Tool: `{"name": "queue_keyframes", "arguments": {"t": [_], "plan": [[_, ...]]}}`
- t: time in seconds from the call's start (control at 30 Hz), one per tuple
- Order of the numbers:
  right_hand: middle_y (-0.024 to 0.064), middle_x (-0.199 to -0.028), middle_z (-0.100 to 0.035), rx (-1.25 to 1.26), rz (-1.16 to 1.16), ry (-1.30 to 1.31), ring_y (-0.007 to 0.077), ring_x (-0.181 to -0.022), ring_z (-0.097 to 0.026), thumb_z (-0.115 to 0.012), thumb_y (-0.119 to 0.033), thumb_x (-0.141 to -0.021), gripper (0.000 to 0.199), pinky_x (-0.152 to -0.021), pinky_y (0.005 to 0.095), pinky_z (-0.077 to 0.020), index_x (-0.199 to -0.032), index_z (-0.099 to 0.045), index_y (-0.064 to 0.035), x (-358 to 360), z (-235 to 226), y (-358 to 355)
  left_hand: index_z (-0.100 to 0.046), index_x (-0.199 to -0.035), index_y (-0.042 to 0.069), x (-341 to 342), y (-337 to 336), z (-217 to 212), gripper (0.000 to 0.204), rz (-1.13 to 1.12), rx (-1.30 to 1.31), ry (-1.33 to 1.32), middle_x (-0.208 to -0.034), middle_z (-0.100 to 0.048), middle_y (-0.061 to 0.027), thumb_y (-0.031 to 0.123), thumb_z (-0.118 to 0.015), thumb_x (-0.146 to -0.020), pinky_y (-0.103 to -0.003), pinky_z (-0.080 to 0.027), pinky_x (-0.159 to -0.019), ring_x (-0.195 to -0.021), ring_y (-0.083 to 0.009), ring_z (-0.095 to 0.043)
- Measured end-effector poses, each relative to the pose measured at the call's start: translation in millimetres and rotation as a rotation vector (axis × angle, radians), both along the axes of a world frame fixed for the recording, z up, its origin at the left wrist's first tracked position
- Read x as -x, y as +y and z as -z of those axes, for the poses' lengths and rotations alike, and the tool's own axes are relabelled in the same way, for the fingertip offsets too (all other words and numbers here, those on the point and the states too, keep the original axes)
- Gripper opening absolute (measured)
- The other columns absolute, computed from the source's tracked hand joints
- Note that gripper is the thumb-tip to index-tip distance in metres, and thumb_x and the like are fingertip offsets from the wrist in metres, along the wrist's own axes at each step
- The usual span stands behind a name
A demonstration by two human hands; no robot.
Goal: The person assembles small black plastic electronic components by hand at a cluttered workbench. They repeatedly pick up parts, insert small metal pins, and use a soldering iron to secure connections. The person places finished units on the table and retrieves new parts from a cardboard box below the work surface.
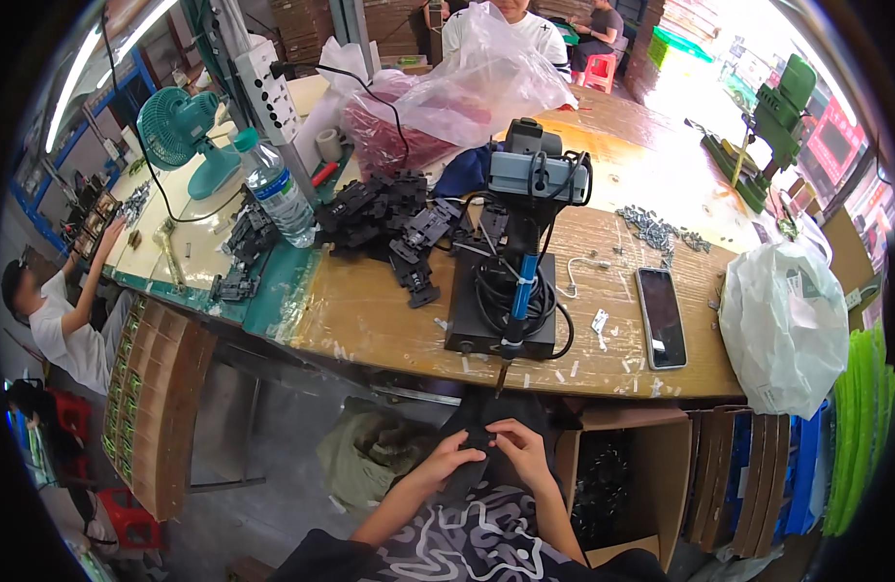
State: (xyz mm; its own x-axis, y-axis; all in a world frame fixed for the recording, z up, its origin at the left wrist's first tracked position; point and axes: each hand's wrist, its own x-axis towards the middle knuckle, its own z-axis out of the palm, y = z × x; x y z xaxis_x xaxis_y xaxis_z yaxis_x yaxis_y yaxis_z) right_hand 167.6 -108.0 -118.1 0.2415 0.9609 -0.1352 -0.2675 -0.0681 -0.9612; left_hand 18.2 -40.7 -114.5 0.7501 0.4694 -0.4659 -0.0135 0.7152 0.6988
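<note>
I see both hands low over the lap, below the table edge [525, 383]. My left hand [446, 458] and right hand [521, 448] pinch 1 small black part [479, 438] between their fingertips, just beneath the black machine [501, 310] and beside an open cardboard box [617, 475]

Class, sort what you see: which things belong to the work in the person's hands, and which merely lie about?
In use: left hand, right hand, small black part, pile of black parts, carton.
Lying about: phone, water bottle, desk fan, white bag.
</note>
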Motion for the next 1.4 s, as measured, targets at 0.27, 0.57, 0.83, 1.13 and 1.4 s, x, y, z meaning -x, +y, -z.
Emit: {"name": "queue_keyframes", "arguments": {"t": [0.27,0.57,0.83,1.13,1.4], "plan": [[0.0084,-0.094,-0.058,0.079,0.003,0.058,0.0135,-0.083,-0.057,-0.053,0.0,-0.08,0.017,-0.074,0.0226,-0.0442,-0.097,-0.055,0.0029,-7.3,1.6,-1.3,-0.049,-0.101,0.005,-6.3,-6.4,3.3,0.026,-0.077,-0.122,0.074,-0.087,-0.053,0.0003,0.005,-0.056,-0.075,-0.02,-0.04,-0.07,-0.079,-0.0062,-0.049],[0.0107,-0.09,-0.058,0.015,0.039,0.138,0.0164,-0.08,-0.058,-0.054,-0.006,-0.081,0.022,-0.073,0.0247,-0.0464,-0.101,-0.051,0.0029,3.2,0.6,2.5,-0.048,-0.102,0.004,-4.1,0.2,-2.0,0.028,-0.135,-0.287,0.102,-0.09,-0.052,-0.0008,0.004,-0.056,-0.075,-0.021,-0.04,-0.072,-0.081,-0.0074,-0.049],[0.0093,-0.073,-0.055,0.235,-0.249,0.445,0.0166,-0.06,-0.057,-0.052,-0.011,-0.083,0.022,-0.056,0.0267,-0.05,-0.1,-0.043,0.0,-1.0,-25.2,-11.8,-0.046,-0.1,0.003,-10.3,1.4,-22.2,0.028,-0.277,-0.407,0.141,-0.086,-0.052,-0.0016,0.004,-0.057,-0.074,-0.022,-0.04,-0.071,-0.079,-0.0084,-0.048],[0.0014,-0.067,-0.053,0.233,-0.179,0.38,0.0075,-0.054,-0.052,-0.06,-0.007,-0.077,0.025,-0.047,0.0203,-0.0434,-0.095,-0.043,-0.0065,7.4,-38.5,-7.2,-0.047,-0.097,0.004,-23.4,3.2,-35.9,0.024,-0.335,-0.438,0.114,-0.086,-0.051,0.0,0.002,-0.056,-0.075,-0.021,-0.04,-0.072,-0.08,-0.0073,-0.048],[0.0045,-0.073,-0.056,0.22,-0.092,0.447,0.0067,-0.056,-0.052,-0.057,-0.009,-0.079,0.026,-0.049,0.0182,-0.0436,-0.099,-0.041,-0.0022,19.1,-45.7,-10.5,-0.048,-0.103,0.001,-19.0,2.2,-39.5,0.03,-0.31,-0.331,0.127,-0.093,-0.051,-0.0039,0.007,-0.054,-0.075,-0.022,-0.039,-0.072,-0.082,-0.0091,-0.048]]}}
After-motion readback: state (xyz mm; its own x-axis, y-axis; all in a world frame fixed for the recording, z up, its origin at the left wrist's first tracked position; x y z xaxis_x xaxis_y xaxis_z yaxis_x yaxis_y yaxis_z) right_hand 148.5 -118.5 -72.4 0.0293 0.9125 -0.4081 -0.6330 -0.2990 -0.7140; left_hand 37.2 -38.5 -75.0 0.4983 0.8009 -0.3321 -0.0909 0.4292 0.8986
